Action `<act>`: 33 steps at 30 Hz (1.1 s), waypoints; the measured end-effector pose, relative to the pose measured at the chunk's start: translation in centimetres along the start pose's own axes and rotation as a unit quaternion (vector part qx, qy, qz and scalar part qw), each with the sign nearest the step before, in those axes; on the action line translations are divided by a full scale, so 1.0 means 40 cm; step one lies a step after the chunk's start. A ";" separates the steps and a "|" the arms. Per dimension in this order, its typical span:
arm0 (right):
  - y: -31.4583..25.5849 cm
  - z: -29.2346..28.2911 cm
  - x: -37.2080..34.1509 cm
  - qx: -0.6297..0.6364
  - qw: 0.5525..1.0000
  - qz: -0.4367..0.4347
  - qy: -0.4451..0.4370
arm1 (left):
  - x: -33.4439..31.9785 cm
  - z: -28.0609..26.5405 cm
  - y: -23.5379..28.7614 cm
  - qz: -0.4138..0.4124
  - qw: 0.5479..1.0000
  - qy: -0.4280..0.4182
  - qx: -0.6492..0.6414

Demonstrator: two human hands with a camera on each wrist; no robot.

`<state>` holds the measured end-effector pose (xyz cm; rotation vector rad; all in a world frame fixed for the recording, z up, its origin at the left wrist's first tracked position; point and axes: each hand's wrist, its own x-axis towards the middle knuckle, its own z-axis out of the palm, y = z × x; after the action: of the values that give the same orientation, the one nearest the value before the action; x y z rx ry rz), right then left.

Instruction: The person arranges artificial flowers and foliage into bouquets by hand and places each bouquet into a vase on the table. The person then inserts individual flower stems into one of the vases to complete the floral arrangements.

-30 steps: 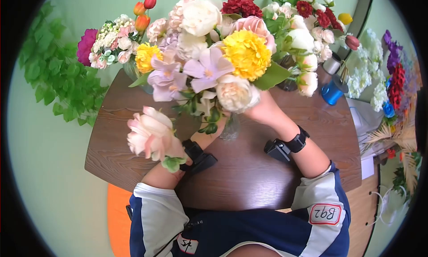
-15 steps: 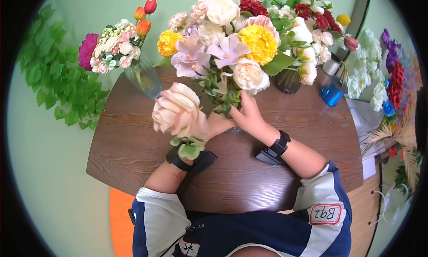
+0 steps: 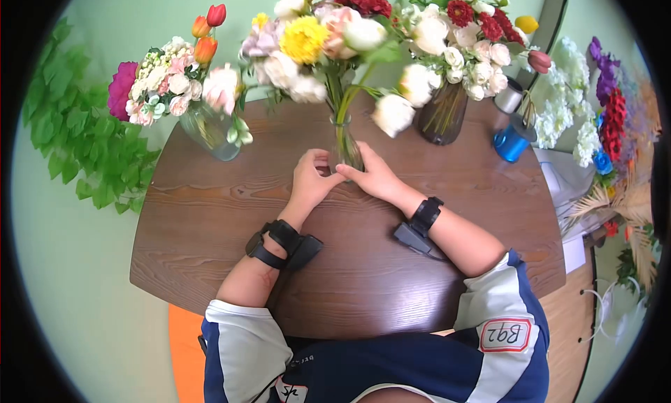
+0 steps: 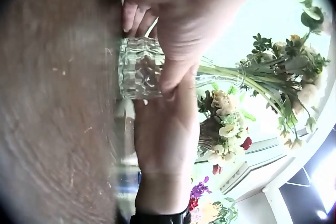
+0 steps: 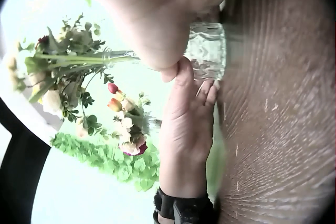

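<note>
A clear glass vase point(image 3: 342, 141) stands upright near the table's middle, its ribbed base right at the tabletop in both wrist views. From it rises a bouquet point(image 3: 304, 43) of yellow, white, pink, lilac and dark red flowers. One pale pink rose point(image 3: 222, 90) reaches out to the left, and white blooms point(image 3: 395, 115) hang out to the right. My left hand point(image 3: 311, 181) curls round the lower vase from the left. Opposite it, my right hand point(image 3: 377, 172) grips the vase's right side. The thumbs meet at the front, and the fingers behind the glass are partly hidden.
Back left on the wooden table point(image 3: 210, 214) is a glass vase point(image 3: 218, 141) with tulips and small blooms. A dark vase point(image 3: 442, 120) of white and red flowers stands back right. Beside it are a blue container point(image 3: 515, 141) and a silver can point(image 3: 508, 96).
The bouquet has turned clockwise and shifted away from me. Its pale rose has swung from front to back left, and white blooms came round on the right. Both hands are now plainly visible at the vase.
</note>
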<state>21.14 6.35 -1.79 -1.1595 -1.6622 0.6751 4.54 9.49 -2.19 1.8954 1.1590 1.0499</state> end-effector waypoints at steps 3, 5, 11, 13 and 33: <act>0.052 0.004 0.008 -0.022 0.999 -0.008 -0.024 | 0.001 -0.002 -0.024 -0.001 1.000 0.011 0.001; 0.051 0.011 0.006 -0.015 0.999 0.018 0.042 | 0.005 0.001 -0.029 -0.029 0.998 0.031 -0.042; 0.049 -0.007 0.008 -0.046 0.998 0.025 0.047 | 0.001 0.002 -0.016 -0.053 0.998 0.023 -0.038; 0.038 -0.009 0.010 -0.059 0.997 0.018 0.044 | 0.003 0.003 -0.018 -0.038 0.998 0.025 -0.049; 0.014 -0.010 0.009 -0.074 0.996 -0.050 0.002 | 0.009 -0.010 -0.036 -0.017 0.997 -0.004 -0.069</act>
<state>21.69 6.88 -1.96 -1.1721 -1.7769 0.4934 3.74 10.41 -3.11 1.7651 1.0831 1.0753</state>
